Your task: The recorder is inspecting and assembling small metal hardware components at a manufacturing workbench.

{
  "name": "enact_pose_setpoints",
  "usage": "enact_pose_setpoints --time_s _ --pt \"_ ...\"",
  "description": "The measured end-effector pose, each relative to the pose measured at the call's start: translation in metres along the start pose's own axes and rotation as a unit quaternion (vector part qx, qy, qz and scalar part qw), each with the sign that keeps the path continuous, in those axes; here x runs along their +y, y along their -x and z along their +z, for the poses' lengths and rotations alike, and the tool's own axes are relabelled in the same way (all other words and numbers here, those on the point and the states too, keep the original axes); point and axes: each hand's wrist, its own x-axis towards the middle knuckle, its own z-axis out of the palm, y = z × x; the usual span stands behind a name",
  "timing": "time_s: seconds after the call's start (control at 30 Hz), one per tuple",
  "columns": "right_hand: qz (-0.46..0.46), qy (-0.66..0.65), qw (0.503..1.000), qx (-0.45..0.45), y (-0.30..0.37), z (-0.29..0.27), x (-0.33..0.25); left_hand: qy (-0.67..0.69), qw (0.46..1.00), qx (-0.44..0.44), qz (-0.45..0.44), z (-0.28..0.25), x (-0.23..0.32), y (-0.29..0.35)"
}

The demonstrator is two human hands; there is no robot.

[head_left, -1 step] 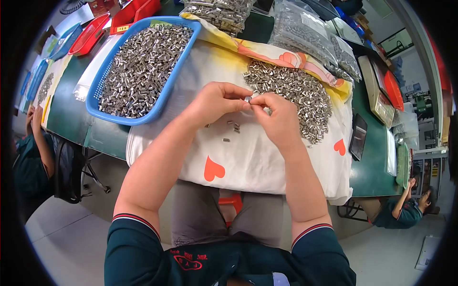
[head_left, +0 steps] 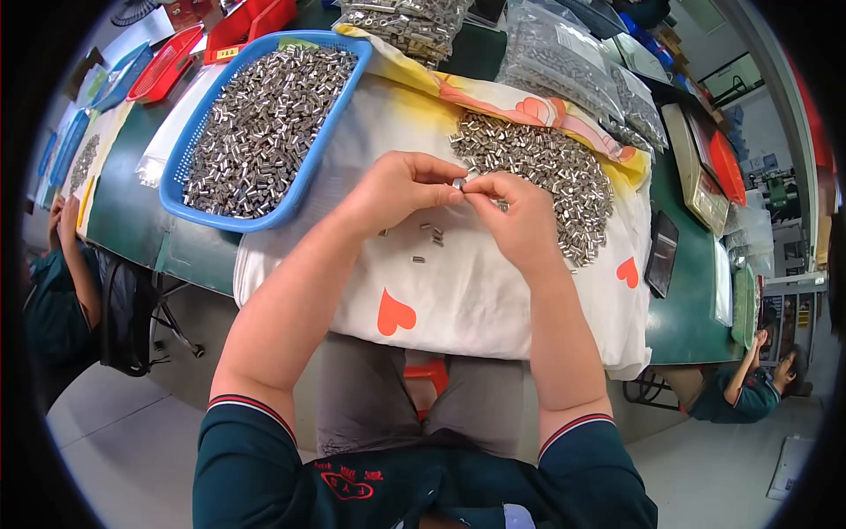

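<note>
Both my hands meet above the white cloth [head_left: 480,291]. My left hand [head_left: 401,189] pinches a small shiny metal cylinder [head_left: 459,183] between thumb and fingertips. From the other side, my right hand [head_left: 515,212] has its thumb and forefinger closed on the same piece. Right beyond and beside the right hand spreads a loose pile of metal cylinders [head_left: 573,189]. Under the left hand, several single cylinders [head_left: 419,259] lie scattered on the cloth. To the left stands a blue plastic basket [head_left: 172,189] heaped with similar cylinders.
Clear bags of metal parts [head_left: 564,62] sit at the back of the green table [head_left: 123,220]. A black phone-like device [head_left: 661,254] lies right of the cloth. Red trays [head_left: 163,66] stand back left. Other people work at the far left [head_left: 66,291] and far right [head_left: 749,388].
My right hand has shifted very slightly to the right and its fingers have turned a little. The left hand and the loose cylinders stay where they were.
</note>
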Motion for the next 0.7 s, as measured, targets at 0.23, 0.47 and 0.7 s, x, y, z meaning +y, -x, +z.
enact_pose_setpoints --time_s 0.23,0.47,0.7 --pt "0.079 -0.088 0.993 0.004 -0.007 -0.002 0.008 -0.007 1.000 -0.018 -0.014 0.000 0.004 0.003" --pt "-0.026 0.243 0.967 0.067 -0.014 0.019 0.026 -0.010 0.999 -0.025 -0.020 0.001 0.002 0.000" --pt "-0.018 0.245 0.969 -0.003 -0.006 0.015 0.023 0.001 0.999 -0.029 -0.018 -0.002 0.003 -0.002"
